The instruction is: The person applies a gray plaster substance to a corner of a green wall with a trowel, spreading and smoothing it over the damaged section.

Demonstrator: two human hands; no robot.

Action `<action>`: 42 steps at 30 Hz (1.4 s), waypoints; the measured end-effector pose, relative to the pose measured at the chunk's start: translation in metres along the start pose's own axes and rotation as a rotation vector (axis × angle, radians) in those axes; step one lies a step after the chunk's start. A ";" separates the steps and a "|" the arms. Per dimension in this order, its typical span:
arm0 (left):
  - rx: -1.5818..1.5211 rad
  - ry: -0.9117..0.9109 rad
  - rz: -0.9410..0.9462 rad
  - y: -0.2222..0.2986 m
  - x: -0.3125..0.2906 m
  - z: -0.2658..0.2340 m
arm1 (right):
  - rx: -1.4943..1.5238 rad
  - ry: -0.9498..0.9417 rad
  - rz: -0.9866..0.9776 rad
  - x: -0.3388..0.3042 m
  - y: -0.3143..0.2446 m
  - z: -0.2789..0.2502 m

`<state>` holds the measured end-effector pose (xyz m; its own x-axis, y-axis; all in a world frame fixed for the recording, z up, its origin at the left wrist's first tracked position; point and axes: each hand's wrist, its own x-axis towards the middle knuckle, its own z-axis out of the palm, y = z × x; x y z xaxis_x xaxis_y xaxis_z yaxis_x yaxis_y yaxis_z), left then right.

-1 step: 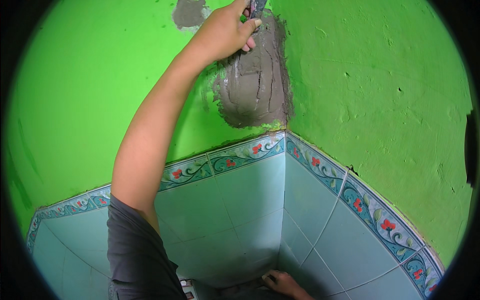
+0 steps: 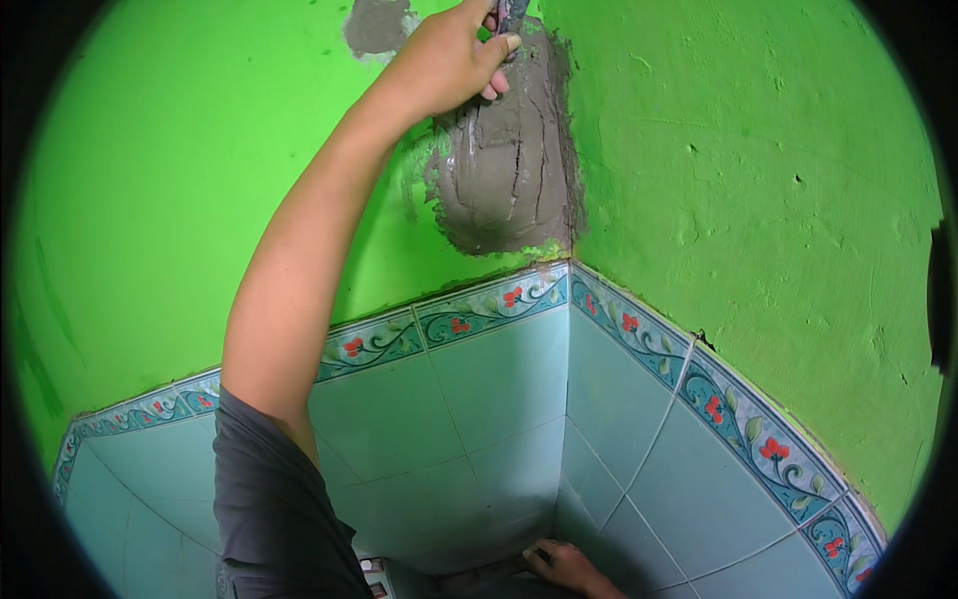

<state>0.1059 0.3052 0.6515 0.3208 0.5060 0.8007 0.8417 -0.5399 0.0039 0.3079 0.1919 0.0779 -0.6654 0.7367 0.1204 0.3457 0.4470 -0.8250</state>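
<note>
Looking right into a corner now, with a green wall to the left and a pitted green wall to the right. Lower down, meeting a floral border, then teal tiles. Spotting a small grey patch up top, well left of the corner. Hiding part of the wall and tiles behind a bare forearm and dark sleeve. And up high, gripping a dark handle in the left hand, fingers curled round, in front of the cracked grey mortar beside the corner. Far below, near the shadowed tiles, bending the fingers of the right hand; cannot tell whether holding anything.
</note>
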 end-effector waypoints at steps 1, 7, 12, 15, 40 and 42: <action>-0.027 -0.015 -0.036 0.000 0.002 -0.003 | -0.004 -0.005 0.011 0.000 0.000 0.000; -0.115 -0.058 -0.110 -0.004 0.025 -0.014 | 0.097 -0.131 0.087 0.003 0.011 -0.003; -0.115 -0.095 -0.145 -0.004 0.041 -0.025 | 0.093 -0.133 0.067 0.003 0.013 -0.005; -0.102 -0.088 -0.165 0.003 0.043 -0.029 | 0.101 -0.125 0.055 0.003 0.011 -0.007; -0.340 0.207 -0.238 -0.008 0.064 -0.058 | 0.026 -0.148 0.131 -0.003 0.005 -0.007; -0.273 0.177 -0.123 0.001 0.064 -0.065 | 0.027 -0.162 0.151 -0.001 -0.005 -0.009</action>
<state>0.0987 0.2937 0.7419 0.1237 0.4667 0.8757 0.7146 -0.6542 0.2477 0.3123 0.1937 0.0866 -0.7057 0.7023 -0.0937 0.4328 0.3226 -0.8418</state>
